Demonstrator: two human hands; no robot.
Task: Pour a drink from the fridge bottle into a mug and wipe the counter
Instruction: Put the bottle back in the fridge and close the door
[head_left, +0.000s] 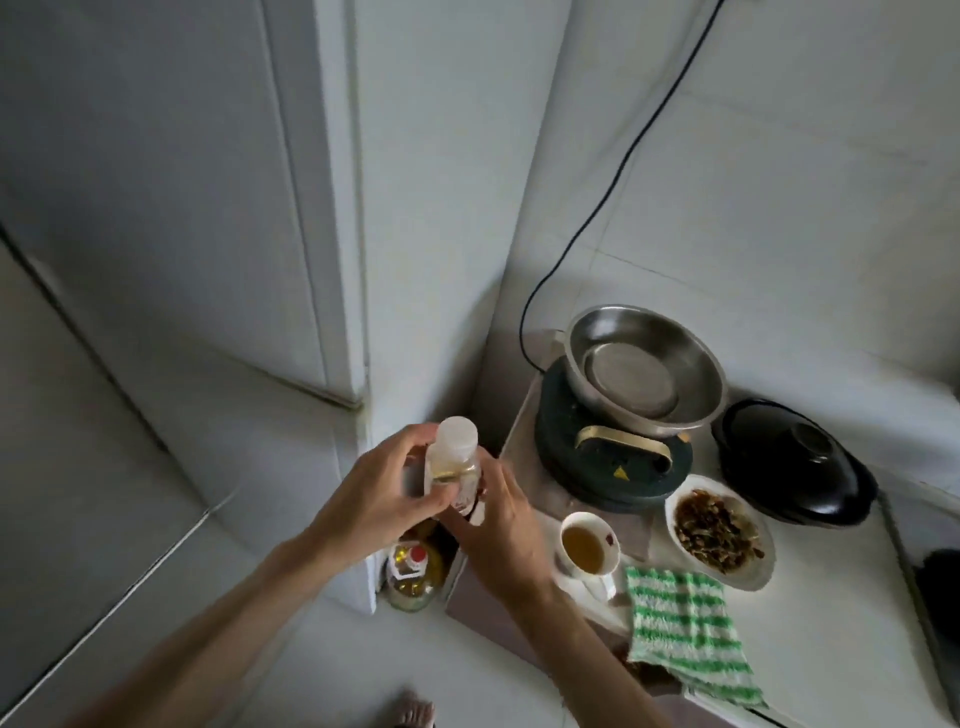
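Observation:
A clear plastic bottle (455, 462) with a pale cap and a little yellowish liquid stands upright in the air, left of the counter. My left hand (379, 499) wraps its body from the left, fingers near the cap. My right hand (498, 525) grips its lower part from the right. A white mug (589, 551) holding amber drink sits on the white counter (831, 623), just right of my right hand. A green-and-white striped cloth (685, 629) lies on the counter in front of the mug, over its front edge.
Behind the mug are a dark induction cooker (613, 467) carrying a steel basin (644, 369), a black clay pot (795, 462) and a white dish of dark food (719, 530). An oil bottle (413, 577) stands on the floor below my hands. The white fridge (182, 208) fills the left.

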